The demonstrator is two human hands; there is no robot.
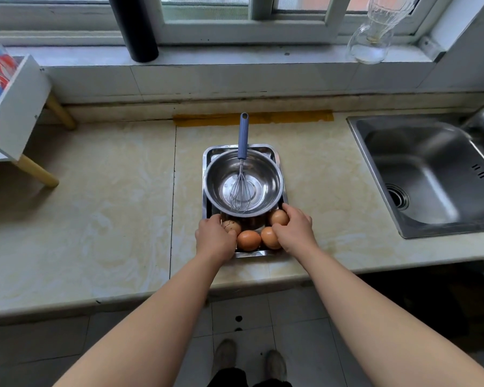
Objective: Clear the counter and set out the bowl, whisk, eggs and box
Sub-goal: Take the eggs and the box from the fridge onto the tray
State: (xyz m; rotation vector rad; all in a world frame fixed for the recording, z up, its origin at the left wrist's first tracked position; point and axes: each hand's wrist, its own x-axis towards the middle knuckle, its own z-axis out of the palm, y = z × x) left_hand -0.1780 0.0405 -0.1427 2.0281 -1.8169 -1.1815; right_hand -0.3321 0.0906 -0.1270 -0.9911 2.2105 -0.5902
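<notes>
Marble counter (95, 205) carries steel box (252, 254) mid-counter, holding steel bowl (221, 174) with blue-handled whisk (242, 141) leaning inside, left hand (214, 240) and right hand (295, 233) grasping box's near sides, four brown eggs (248, 240) between them.

whisk (242, 146) in steel bowl (221, 188) — four eggs (248, 240) beside it, in box (252, 254).

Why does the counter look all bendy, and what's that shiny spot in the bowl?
Head view: the wide-angle lens bends the counter and window frame; daylight from the window glints off the metal bowl; the glass jug in the top corner looks stretched and soft.
</notes>
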